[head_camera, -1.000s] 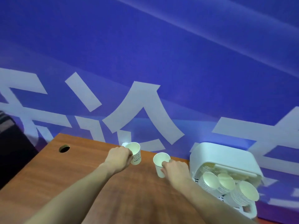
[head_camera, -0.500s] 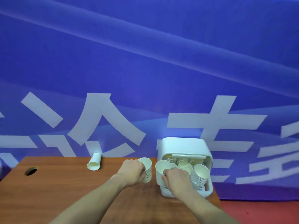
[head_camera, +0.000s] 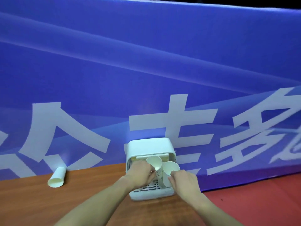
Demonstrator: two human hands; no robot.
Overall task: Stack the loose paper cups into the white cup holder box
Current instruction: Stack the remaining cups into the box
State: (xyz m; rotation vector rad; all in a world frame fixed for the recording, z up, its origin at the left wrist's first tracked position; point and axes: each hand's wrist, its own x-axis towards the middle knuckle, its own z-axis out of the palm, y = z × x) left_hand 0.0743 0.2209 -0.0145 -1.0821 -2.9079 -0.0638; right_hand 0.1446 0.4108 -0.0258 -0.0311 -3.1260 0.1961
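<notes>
The white cup holder box [head_camera: 149, 147] stands at the wooden table's right end, its open front facing me. My left hand [head_camera: 141, 172] grips a white paper cup [head_camera: 154, 162] held in front of the box opening, mouth tilted toward me. Just to its right, my right hand [head_camera: 183, 179] holds a second paper cup [head_camera: 170, 170], also over the box's slotted tray. The stacks inside the box are mostly hidden behind both cups and hands. Another loose paper cup [head_camera: 57, 177] lies on its side at the far left of the table.
The brown wooden table [head_camera: 48, 204] ends just right of the box, where red floor [head_camera: 260, 198] shows below. A blue banner with large white characters [head_camera: 162, 79] rises directly behind the table's far edge.
Both hands have carried their cups rightward from the middle of the table to the front of the box. My view has swung right, bringing the lying cup into sight.
</notes>
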